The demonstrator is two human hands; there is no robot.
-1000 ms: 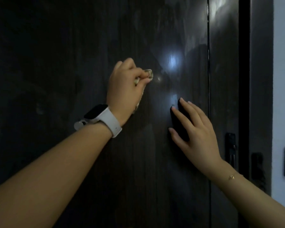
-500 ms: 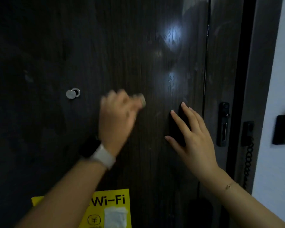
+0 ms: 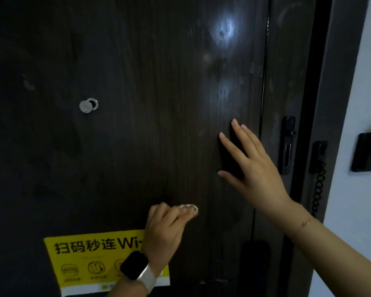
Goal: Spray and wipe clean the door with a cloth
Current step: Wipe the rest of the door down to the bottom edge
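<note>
A dark wood-grain door [image 3: 137,103] fills the view, with smears and a light glare near its upper right. My left hand [image 3: 165,230], wearing a watch, grips a small bunched pale cloth [image 3: 190,209] and holds it against the door low in the middle. My right hand [image 3: 248,166] lies flat on the door with straight, spread fingers, near its right edge. No spray bottle is in view.
A metal peephole cover [image 3: 88,105] sits left of centre. A yellow Wi-Fi sticker [image 3: 90,260] is low on the door. A black lock plate [image 3: 288,144] and a door chain [image 3: 318,185] are on the frame at right; a dark wall switch [image 3: 367,152] is beyond.
My left hand has dragged the cloth down the door from the upper middle to just above the yellow sticker. My right hand stays flat in place. The view has shifted downward.
</note>
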